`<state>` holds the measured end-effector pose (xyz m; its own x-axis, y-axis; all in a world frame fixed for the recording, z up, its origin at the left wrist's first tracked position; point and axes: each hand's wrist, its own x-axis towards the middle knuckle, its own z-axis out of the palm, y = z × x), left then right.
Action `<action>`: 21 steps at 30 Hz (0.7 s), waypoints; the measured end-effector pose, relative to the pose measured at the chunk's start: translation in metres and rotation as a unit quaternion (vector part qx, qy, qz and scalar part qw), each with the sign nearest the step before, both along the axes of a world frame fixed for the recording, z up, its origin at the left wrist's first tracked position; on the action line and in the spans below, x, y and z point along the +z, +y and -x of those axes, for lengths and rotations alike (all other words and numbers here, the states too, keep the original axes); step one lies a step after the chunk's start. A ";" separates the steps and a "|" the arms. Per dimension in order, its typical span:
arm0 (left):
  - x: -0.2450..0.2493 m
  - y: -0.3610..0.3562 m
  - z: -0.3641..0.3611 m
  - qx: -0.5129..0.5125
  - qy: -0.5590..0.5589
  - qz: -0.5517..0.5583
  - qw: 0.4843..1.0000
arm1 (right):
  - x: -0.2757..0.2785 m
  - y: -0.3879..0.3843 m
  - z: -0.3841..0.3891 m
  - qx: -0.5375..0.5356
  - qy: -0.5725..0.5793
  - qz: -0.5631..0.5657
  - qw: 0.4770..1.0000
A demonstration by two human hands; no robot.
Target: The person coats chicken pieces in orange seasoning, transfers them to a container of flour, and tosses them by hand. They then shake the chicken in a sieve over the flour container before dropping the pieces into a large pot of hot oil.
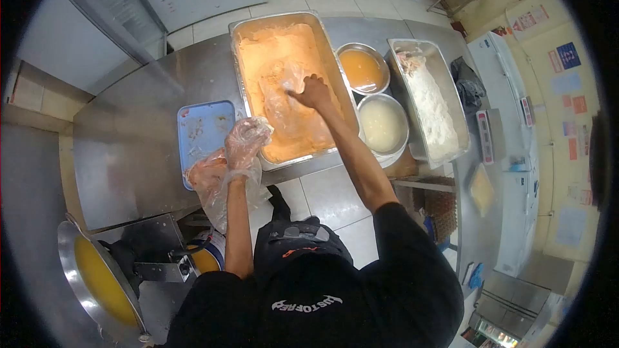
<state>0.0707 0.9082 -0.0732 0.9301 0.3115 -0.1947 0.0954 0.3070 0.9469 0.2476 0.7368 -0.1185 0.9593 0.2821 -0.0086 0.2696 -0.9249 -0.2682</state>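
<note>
My left hand [248, 142] is covered in clear plastic and closed, at the near left edge of a deep metal tray [353, 130]. Below it hangs a clear plastic bag [213, 177] with reddish pieces showing through; the hand seems to grip it. Orange powder [274, 42] fills the tray. On the powder lies another crumpled sheet or bag of clear plastic [280, 113]. My right hand [314, 93] is bare and reaches over the tray. Its fingers are curled and its thumb points left, at the edge of that plastic, which it appears to grip.
Under the left hand is a blue tray [182, 130] with crumbs. Right of the metal tray stand bowls of orange liquid [361, 69] and pale liquid [382, 124], then a pan of white flour [429, 103]. A wok [72, 245] with yellow oil is lower left.
</note>
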 end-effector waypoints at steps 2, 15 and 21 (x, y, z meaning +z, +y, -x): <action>-0.005 0.010 0.007 -0.001 -0.006 -0.018 1.000 | -0.038 0.016 -0.012 0.033 -0.060 0.117 0.991; 0.011 0.020 -0.025 -0.002 -0.047 0.078 0.996 | 0.058 -0.085 0.002 -0.082 0.279 -0.854 0.430; 0.044 -0.039 -0.063 -0.141 -0.079 0.144 0.976 | 0.101 -0.107 0.057 -0.187 0.231 -0.773 0.561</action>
<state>0.1334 0.8695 -0.0290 0.9964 -0.0073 -0.0842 0.0746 0.5446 0.8354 0.1911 0.6298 -0.0175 0.9498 0.0748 -0.3037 -0.2947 0.5392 -0.7889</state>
